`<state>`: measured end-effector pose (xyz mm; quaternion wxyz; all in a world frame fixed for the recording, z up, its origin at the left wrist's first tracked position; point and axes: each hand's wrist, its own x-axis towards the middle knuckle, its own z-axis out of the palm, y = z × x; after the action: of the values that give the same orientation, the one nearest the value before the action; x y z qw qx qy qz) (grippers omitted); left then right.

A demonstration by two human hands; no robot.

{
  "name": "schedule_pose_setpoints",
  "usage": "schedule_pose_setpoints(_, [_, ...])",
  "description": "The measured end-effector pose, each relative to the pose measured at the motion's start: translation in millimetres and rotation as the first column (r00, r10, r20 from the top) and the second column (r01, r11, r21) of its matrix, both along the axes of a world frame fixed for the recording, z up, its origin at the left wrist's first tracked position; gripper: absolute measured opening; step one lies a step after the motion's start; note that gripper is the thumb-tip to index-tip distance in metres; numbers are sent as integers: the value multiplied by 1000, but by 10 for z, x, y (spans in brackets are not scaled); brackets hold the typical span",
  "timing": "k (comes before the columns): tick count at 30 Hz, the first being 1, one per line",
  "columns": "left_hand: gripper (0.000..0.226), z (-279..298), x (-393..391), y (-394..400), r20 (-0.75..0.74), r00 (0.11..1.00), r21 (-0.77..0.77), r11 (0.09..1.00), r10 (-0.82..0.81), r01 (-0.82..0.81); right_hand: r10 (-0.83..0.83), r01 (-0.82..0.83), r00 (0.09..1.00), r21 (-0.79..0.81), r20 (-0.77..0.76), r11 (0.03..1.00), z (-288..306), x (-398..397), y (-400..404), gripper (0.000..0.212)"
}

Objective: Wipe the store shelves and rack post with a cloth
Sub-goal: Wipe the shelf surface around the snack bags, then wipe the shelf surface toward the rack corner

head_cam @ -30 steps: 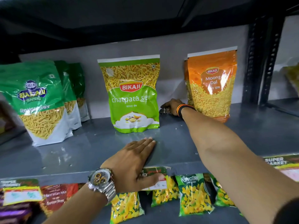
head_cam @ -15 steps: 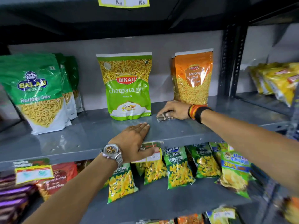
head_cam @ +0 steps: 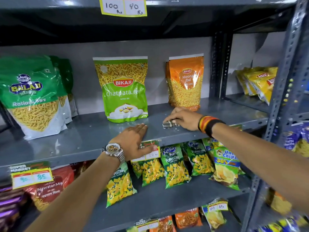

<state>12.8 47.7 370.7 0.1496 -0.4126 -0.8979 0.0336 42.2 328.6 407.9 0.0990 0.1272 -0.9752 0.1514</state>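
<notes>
A grey metal shelf (head_cam: 80,139) runs across the middle of the view. My right hand (head_cam: 183,118) presses a small folded dark-and-white cloth (head_cam: 169,125) flat on the shelf, near its front edge and just in front of the orange Moong Dal bag (head_cam: 185,82). My left hand (head_cam: 133,141) lies flat with fingers apart on the shelf's front lip, thumb over a price label (head_cam: 151,154). It holds nothing. A perforated grey rack post (head_cam: 284,77) stands at the right.
A green Bikaji Chatpata Sev bag (head_cam: 123,91) stands behind my left hand, and green Balaji bags (head_cam: 31,96) at the left. Puffcorn and chips packets (head_cam: 177,166) fill the shelf below. Yellow chip bags (head_cam: 257,82) sit in the right bay. An upper shelf overhangs.
My right hand has drawn the cloth from the back of the shelf toward the front edge. The view has pulled back and up. My left hand stays put.
</notes>
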Motion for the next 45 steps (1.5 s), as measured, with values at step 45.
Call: schedule_pose_setpoints(45, [110, 10, 59, 733, -44, 999, -37, 999, 18, -19, -238, 232, 970, -103, -42, 967, 344, 129, 786, 32])
